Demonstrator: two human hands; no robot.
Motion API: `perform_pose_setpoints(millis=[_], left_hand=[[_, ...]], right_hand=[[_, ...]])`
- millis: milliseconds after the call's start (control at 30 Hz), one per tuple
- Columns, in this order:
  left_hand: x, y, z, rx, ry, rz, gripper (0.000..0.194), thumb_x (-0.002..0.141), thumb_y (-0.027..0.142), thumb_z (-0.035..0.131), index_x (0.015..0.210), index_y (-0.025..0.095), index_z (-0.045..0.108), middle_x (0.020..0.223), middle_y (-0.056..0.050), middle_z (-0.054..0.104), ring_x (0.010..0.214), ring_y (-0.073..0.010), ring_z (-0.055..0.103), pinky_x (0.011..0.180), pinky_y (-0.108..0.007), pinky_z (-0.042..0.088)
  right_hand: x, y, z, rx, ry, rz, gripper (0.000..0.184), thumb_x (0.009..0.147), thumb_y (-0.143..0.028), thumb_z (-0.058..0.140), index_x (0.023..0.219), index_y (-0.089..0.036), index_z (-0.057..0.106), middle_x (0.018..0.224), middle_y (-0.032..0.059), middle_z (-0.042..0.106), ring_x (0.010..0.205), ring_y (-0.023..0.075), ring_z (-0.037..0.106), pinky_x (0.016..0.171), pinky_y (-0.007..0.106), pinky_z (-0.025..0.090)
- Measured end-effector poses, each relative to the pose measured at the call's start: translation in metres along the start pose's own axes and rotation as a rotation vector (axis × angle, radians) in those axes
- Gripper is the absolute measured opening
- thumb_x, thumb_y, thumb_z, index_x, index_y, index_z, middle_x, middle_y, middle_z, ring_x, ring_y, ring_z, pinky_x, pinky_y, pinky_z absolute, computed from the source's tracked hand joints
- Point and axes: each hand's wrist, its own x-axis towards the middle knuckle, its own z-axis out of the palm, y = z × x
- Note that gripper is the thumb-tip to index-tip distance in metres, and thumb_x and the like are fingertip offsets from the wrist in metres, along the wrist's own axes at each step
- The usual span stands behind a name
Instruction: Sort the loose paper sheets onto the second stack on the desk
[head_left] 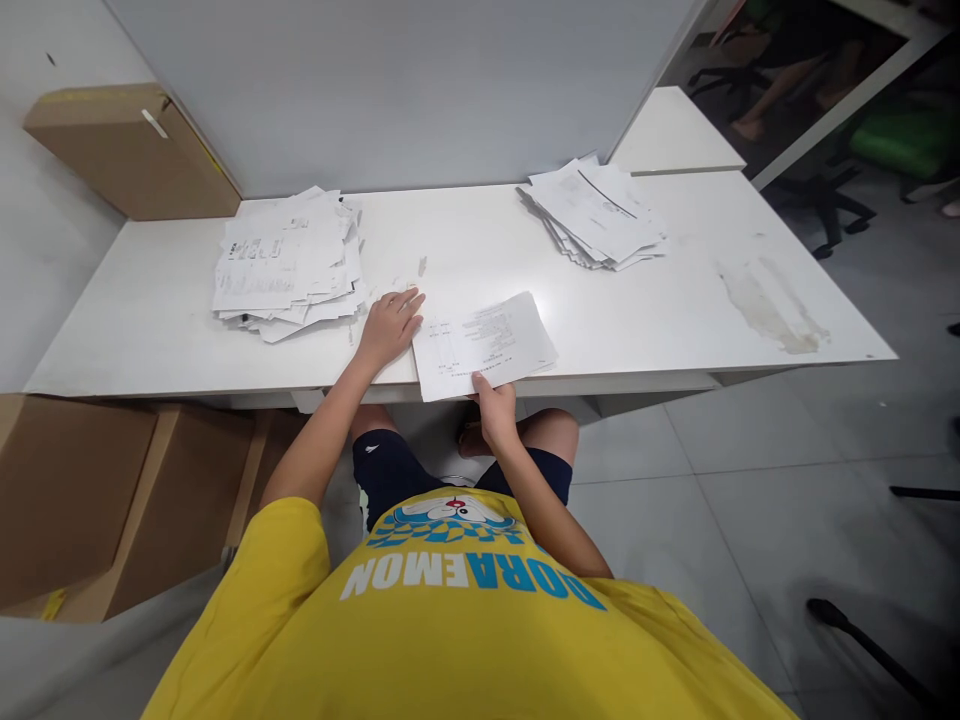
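Note:
My right hand point(495, 408) grips the near edge of a thin stack of printed paper sheets point(484, 345), thumb on top and fingers underneath. The sheets lie over the front edge of the white table, their near corner jutting past it. Just left of them, my left hand point(391, 325) rests on the tabletop with its fingers stretched out and apart, the fingertips close to the sheets' left edge. A thick, uneven pile of printed papers point(281, 255) sits beyond the left hand. Another fanned-out pile of papers point(596, 210) is at the back right.
The white table point(660, 320) backs onto a grey panel point(405, 90). A cardboard box point(142, 160) stands at its back left corner, and larger cardboard boxes point(75, 490) are on the floor at left. At the upper right are office chairs and a person's legs point(787, 85).

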Motion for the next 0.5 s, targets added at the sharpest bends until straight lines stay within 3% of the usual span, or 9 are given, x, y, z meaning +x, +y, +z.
perform_pose_setpoints(millis=[100, 200, 267, 367, 500], left_hand=[[0.002, -0.005, 0.001, -0.032, 0.024, -0.016, 0.051, 0.101, 0.045, 0.029, 0.138, 0.022, 0.056, 0.148, -0.008, 0.052, 0.131, -0.0285, 0.046, 0.111, -0.047, 0.036], [0.004, -0.008, 0.002, -0.049, 0.034, -0.01, 0.049, 0.101, 0.045, 0.032, 0.136, 0.021, 0.058, 0.147, -0.009, 0.053, 0.132, -0.0269, 0.047, 0.113, -0.046, 0.035], [0.005, -0.008, 0.001, -0.052, 0.037, 0.0, 0.049, 0.101, 0.045, 0.032, 0.136, 0.021, 0.058, 0.147, -0.01, 0.052, 0.133, -0.0263, 0.048, 0.113, -0.045, 0.036], [0.006, -0.007, 0.0, -0.045, 0.038, 0.005, 0.051, 0.101, 0.046, 0.03, 0.136, 0.02, 0.057, 0.147, -0.011, 0.052, 0.132, -0.0271, 0.049, 0.112, -0.045, 0.037], [0.006, -0.004, 0.0, -0.042, 0.046, -0.004, 0.054, 0.102, 0.048, 0.027, 0.135, 0.019, 0.057, 0.146, -0.012, 0.053, 0.131, -0.0273, 0.05, 0.111, -0.045, 0.038]], right_hand=[[0.009, -0.005, -0.026, -0.074, 0.05, -0.074, 0.042, 0.073, -0.043, 0.065, 0.103, -0.014, 0.069, 0.106, 0.0113, 0.074, 0.106, 0.0286, 0.067, 0.088, 0.042, 0.058], [0.05, -0.026, -0.053, -0.133, 0.188, -0.185, 0.036, 0.07, -0.038, 0.069, 0.097, -0.013, 0.069, 0.1, 0.0118, 0.074, 0.105, 0.0283, 0.066, 0.094, 0.043, 0.056], [0.099, -0.05, -0.062, -0.043, 0.244, -0.242, 0.035, 0.07, -0.03, 0.069, 0.102, -0.013, 0.068, 0.1, 0.0102, 0.073, 0.105, 0.0262, 0.067, 0.089, 0.04, 0.058], [0.194, -0.091, -0.061, 0.217, 0.253, -0.276, 0.04, 0.077, -0.018, 0.057, 0.117, -0.018, 0.06, 0.102, 0.0055, 0.07, 0.105, 0.0201, 0.068, 0.081, 0.035, 0.061], [0.312, -0.131, -0.048, 0.363, 0.235, -0.221, 0.029, 0.087, -0.01, 0.039, 0.106, -0.016, 0.061, 0.109, 0.0078, 0.066, 0.106, 0.0126, 0.066, 0.081, 0.027, 0.06]])
